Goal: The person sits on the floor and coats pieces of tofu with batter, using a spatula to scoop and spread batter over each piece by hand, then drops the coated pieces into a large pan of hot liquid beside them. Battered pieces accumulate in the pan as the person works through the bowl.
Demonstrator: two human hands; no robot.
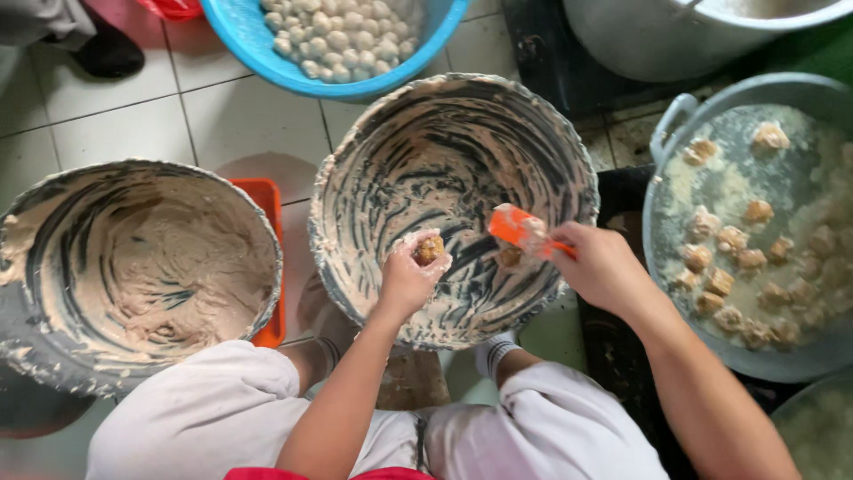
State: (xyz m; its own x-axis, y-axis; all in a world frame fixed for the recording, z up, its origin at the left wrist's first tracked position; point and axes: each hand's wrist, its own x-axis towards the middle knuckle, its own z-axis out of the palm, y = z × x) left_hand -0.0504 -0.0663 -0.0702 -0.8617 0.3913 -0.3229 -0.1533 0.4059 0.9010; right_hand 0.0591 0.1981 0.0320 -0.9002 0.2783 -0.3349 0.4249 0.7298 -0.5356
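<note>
Left hand [410,277] squeezes a paste ball [430,248] up through closed fingers; right hand [602,267] grips an orange spoon [522,230] just right of it.

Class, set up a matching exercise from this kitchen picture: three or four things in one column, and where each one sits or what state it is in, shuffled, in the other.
Things:
1. orange spoon
2. filled lump
3. blue basin
4. grey pan

Place or state:
A. holds pale round balls
B. squeezed in the left hand
C. holds browned pieces floating in liquid
D. gripped by the right hand

Pairs: 1-D, 2-B, 3-A, 4-C
</note>
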